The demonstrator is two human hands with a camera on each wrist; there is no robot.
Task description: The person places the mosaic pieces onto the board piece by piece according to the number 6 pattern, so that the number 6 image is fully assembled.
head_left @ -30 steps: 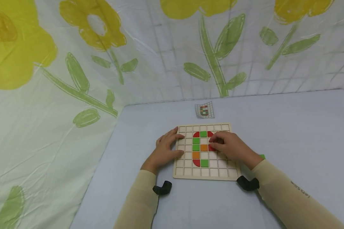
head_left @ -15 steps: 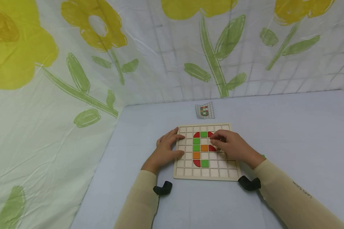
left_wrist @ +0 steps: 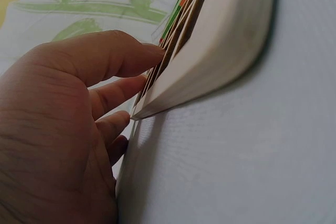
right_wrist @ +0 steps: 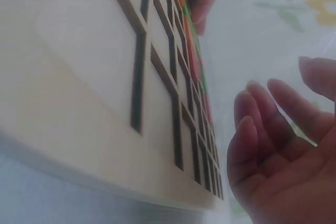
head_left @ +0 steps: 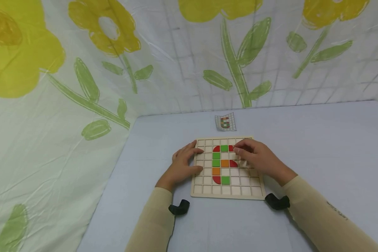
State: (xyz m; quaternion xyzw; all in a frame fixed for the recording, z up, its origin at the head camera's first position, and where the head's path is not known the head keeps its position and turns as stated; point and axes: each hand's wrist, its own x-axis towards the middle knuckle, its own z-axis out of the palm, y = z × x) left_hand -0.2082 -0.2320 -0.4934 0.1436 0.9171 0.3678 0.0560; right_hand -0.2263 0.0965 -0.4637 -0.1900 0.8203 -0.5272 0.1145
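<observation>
A wooden grid board (head_left: 228, 197) lies on the table with red, green and orange tiles set in several of its squares. My left hand (head_left: 182, 163) rests at the board's left edge, its fingers spread and the thumb (left_wrist: 121, 53) lying over the rim. Above the board's right half hovers my right hand (head_left: 256, 155), close to the upper right red tile (head_left: 231, 148). In the right wrist view its fingers (right_wrist: 257, 124) bend loosely, the thumb apart from them, with nothing seen between. A rounded red tile (head_left: 233, 163) sits in the middle row beside an orange tile (head_left: 225, 163).
Behind the board stands a small curled paper card (head_left: 225, 122) printed with a grid pattern in colour. A white cloth with painted flowers (head_left: 108, 28) hangs behind and to the left of the table. Black wrist mounts (head_left: 179, 207) are on both arms.
My right hand has lifted off the middle-row red tile and drifted up and to the right. The green tile at the right wrist has gone behind the arm. My left hand has stayed put.
</observation>
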